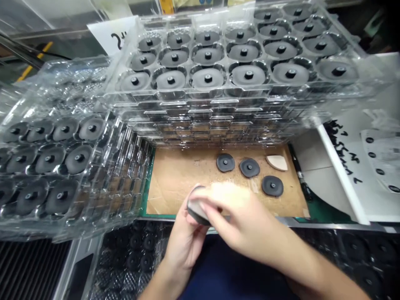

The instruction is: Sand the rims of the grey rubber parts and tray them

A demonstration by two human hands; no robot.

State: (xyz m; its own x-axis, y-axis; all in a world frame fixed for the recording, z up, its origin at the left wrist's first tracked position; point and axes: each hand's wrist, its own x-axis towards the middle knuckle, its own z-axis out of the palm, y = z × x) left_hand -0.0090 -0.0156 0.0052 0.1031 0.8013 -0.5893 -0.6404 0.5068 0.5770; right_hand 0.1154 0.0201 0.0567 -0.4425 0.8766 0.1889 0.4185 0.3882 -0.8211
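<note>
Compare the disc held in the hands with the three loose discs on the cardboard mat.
The held disc is gripped on edge between the left hand and right hand, largely covered and blurred. The three loose discs lie flat, untouched and fully visible on the cardboard mat, hubs up. All appear to be dark round discs of like size.

The stacked trays are clear, glossy plastic that catches glare. The discs look like matt dark-grey rubber or plastic, smooth-faced. The work board is brown, rough, scuffed cardboard over a green mat. The white sheet looks like matt paper.
</note>
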